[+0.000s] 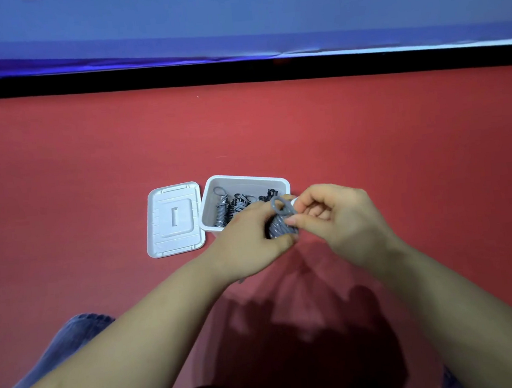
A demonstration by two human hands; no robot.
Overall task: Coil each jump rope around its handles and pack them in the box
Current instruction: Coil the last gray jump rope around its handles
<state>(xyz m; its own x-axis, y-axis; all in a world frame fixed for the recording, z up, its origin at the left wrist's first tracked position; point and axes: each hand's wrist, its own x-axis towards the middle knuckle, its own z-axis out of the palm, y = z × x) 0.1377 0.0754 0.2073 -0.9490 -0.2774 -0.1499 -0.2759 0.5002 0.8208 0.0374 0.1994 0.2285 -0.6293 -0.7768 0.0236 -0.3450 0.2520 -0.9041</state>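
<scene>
Coiling: a grey rope (280, 222) is held in the air between both hands, just over the box's 4 o'clock corner; most of its length already looks wound into a tight bundle, with a small loop standing free at the top.
Left hand (249, 240): fingers curled round the bundle from the 9 o'clock side, gripping it; the handles inside cannot be made out.
Right hand (337, 217): thumb and fingers pinch the free loop at the bundle's 2 o'clock side.
Box (217, 188): white, open, on the red floor (367, 137); several coiled ropes (224, 212), grey and black, already lie inside.
Lid (175, 219): flat on the floor, just beside the box at 9 o'clock.
Step in hand: probably securing the tail end of this coil.
Next move: likely calls for tucking the loop so the winding stays put, then lowering the bundle into the free space at the box's 3 o'clock end.
Remaining: no loose rope shows on the floor, so this may be the last.
</scene>
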